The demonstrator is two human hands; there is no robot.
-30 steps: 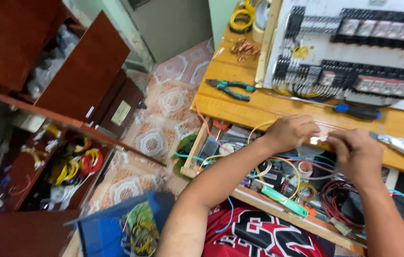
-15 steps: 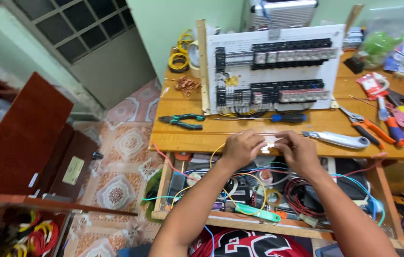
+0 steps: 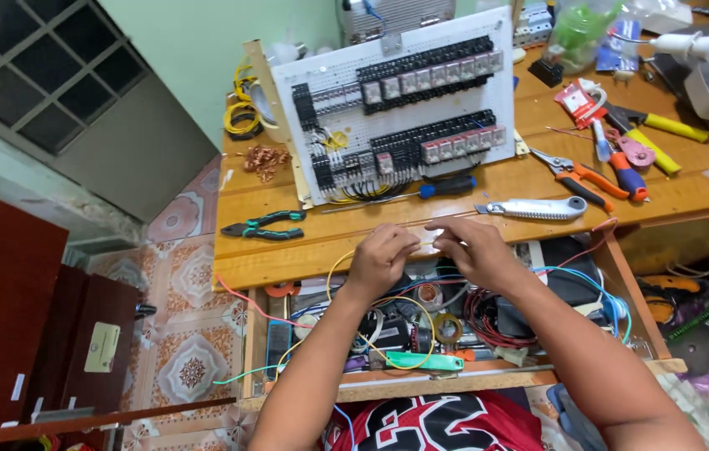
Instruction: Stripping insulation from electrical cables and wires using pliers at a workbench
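My left hand [image 3: 381, 257] and my right hand [image 3: 469, 249] meet over the front edge of the wooden workbench [image 3: 304, 255]. Together they pinch a small pale piece [image 3: 428, 242] between the fingertips; what it is stays too small to tell. Below them an open drawer [image 3: 463, 380] holds tangled yellow, red and blue wires, tape rolls and a green tool. Behind the hands a white panel [image 3: 396, 100] with rows of black relays stands tilted on the bench.
On the bench lie green-handled pliers [image 3: 261, 225], a blue-handled screwdriver [image 3: 448, 187], a grey utility knife [image 3: 534, 209], orange cutters [image 3: 580, 177] and other hand tools at right. A brown cabinet [image 3: 12, 317] stands left over patterned floor tiles.
The view swung right and up from the open cabinet to the bench. Both hands stayed together on the small piece, now nearer the middle of the view.
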